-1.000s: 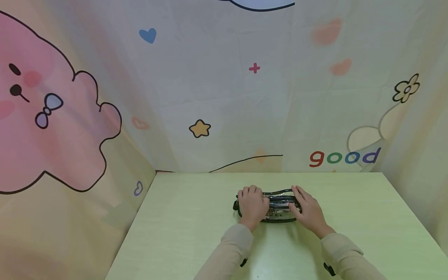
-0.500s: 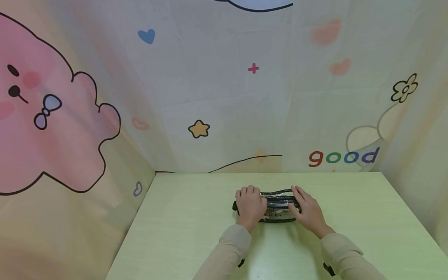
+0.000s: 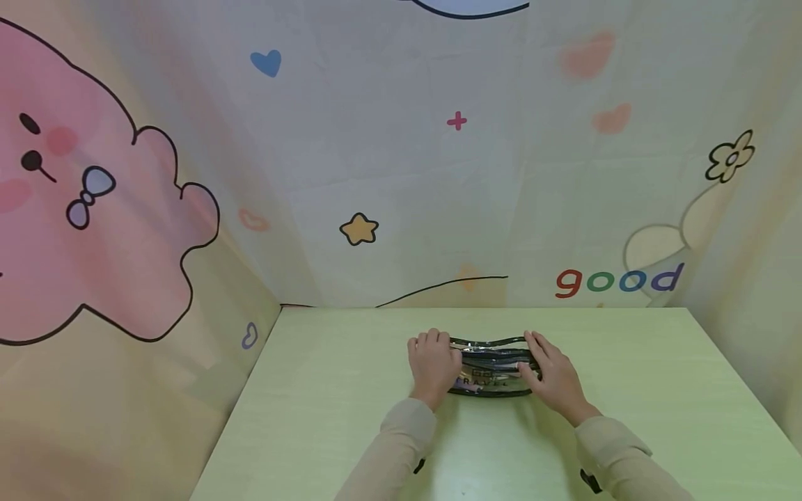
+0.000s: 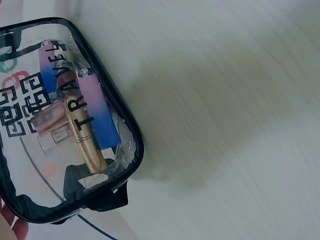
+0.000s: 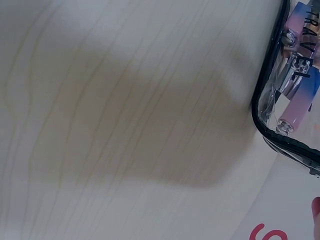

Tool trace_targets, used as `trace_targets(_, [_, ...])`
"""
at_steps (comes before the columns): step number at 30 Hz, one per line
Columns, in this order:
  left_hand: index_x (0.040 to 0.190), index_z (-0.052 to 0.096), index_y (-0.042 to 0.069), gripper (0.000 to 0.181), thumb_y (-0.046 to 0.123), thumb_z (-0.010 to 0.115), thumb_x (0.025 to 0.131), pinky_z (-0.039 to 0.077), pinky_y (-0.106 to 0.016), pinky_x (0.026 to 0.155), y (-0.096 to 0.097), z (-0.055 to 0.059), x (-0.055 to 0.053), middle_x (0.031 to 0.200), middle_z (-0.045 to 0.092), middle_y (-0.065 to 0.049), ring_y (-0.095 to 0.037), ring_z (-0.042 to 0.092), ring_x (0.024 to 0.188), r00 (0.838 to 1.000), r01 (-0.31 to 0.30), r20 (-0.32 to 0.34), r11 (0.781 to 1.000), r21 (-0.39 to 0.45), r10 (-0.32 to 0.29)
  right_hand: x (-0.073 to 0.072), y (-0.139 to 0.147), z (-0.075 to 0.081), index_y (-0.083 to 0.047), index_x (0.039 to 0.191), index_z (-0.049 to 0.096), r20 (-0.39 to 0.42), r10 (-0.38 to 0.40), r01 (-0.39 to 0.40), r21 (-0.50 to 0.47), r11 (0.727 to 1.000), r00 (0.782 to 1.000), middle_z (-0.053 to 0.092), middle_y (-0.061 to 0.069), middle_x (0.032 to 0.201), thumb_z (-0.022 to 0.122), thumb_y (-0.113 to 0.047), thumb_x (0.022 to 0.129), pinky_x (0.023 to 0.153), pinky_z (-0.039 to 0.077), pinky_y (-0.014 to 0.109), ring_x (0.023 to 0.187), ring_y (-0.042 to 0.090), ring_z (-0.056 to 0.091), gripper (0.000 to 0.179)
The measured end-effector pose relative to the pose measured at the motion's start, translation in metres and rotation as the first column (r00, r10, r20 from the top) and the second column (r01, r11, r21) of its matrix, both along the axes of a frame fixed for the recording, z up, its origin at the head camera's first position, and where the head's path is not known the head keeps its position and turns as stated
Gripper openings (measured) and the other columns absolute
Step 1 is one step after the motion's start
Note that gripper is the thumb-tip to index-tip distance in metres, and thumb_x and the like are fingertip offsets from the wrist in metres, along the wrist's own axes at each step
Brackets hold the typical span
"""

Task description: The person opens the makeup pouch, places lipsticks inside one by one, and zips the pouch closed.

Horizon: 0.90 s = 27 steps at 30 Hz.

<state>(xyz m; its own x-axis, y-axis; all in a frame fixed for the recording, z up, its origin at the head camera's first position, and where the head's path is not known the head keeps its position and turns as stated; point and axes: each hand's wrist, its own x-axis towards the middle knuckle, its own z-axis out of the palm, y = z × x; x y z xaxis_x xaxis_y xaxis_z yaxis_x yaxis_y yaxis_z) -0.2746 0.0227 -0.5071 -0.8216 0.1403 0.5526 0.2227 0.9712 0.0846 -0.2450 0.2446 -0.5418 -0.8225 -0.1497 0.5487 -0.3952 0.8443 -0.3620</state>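
Note:
A clear pouch point(image 3: 491, 382) with black edging and TRAVEL lettering stands on the table, long side toward me. My left hand point(image 3: 434, 365) grips its left end, fingers over the top and thumb on the near side. Its right end is held by my right hand point(image 3: 556, 379), thumb in front and fingers along the far side. Through the plastic in the left wrist view show a pink-and-blue tube point(image 4: 100, 112), a gold tube point(image 4: 85, 135) and other small cosmetics. Another pink-and-blue tube point(image 5: 300, 105) shows in the right wrist view. Any zipper pull under the left fingers is hidden.
The pale wood-grain table point(image 3: 313, 417) spreads out around the pouch. A printed curtain point(image 3: 401, 160) hangs along the table's back edge, with more curtain at the left and right sides.
My left hand has slid left along the top of the pouch to its left end, uncovering more of the lettering and covering the black tab there. The right hand stays in place.

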Motion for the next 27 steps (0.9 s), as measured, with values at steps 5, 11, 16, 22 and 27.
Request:
trace_targets(5, [0.086,0.060,0.015,0.017,0.025,0.047,0.080,0.038,-0.034,0.080,-0.006,0.002,0.000,0.087,0.057,0.002,-0.017,0.052,0.083,1.000,-0.006,0.016,1.000,0.005,0.005,0.001,0.000,0.001,-0.001,0.131,0.039,0.001,0.001,-0.001,-0.004,1.000,1.000,0.042,0.024,0.130,0.056,-0.025,0.082,0.088,0.036,0.054,0.115,0.039,0.042,0.058])
trace_targets(11, [0.081,0.059,0.014,0.014,0.024,0.050,0.080,0.038,-0.035,0.078,-0.015,-0.003,-0.005,0.085,0.057,0.001,-0.019,0.052,0.081,1.000,-0.021,-0.014,0.999,0.045,0.021,0.001,-0.001,0.001,0.000,0.131,0.040,0.003,-0.002,0.002,-0.005,1.000,1.000,0.042,0.024,0.130,0.056,-0.025,0.082,0.088,0.036,0.054,0.114,0.039,0.042,0.058])
trace_targets(16, [0.083,0.059,0.013,0.014,0.024,0.050,0.081,0.037,-0.036,0.079,-0.020,-0.002,-0.005,0.086,0.058,0.000,-0.020,0.051,0.082,0.999,-0.027,0.028,0.997,0.076,0.025,0.000,-0.001,0.000,-0.001,0.131,0.040,-0.002,-0.002,0.002,-0.004,1.000,1.000,0.042,0.024,0.129,0.056,-0.025,0.082,0.088,0.037,0.054,0.114,0.039,0.042,0.057])
trace_targets(22, [0.086,0.057,0.013,0.018,0.026,0.046,0.083,0.037,-0.038,0.081,-0.022,-0.002,-0.006,0.089,0.057,-0.001,-0.020,0.051,0.086,0.994,-0.052,0.099,0.994,0.099,0.042,0.000,-0.001,-0.001,-0.001,0.132,0.039,-0.002,0.000,0.000,-0.006,1.000,1.000,0.042,0.024,0.130,0.056,-0.025,0.082,0.088,0.036,0.054,0.115,0.039,0.042,0.058])
trace_targets(27, [0.085,0.057,0.013,0.016,0.024,0.045,0.083,0.036,-0.038,0.082,-0.025,-0.003,-0.006,0.089,0.057,-0.001,-0.021,0.050,0.088,0.993,-0.066,0.109,0.990,0.124,0.053,-0.001,-0.001,-0.001,0.000,0.131,0.040,0.002,-0.006,0.006,-0.007,1.000,1.000,0.042,0.024,0.129,0.056,-0.026,0.082,0.088,0.036,0.054,0.115,0.039,0.042,0.057])
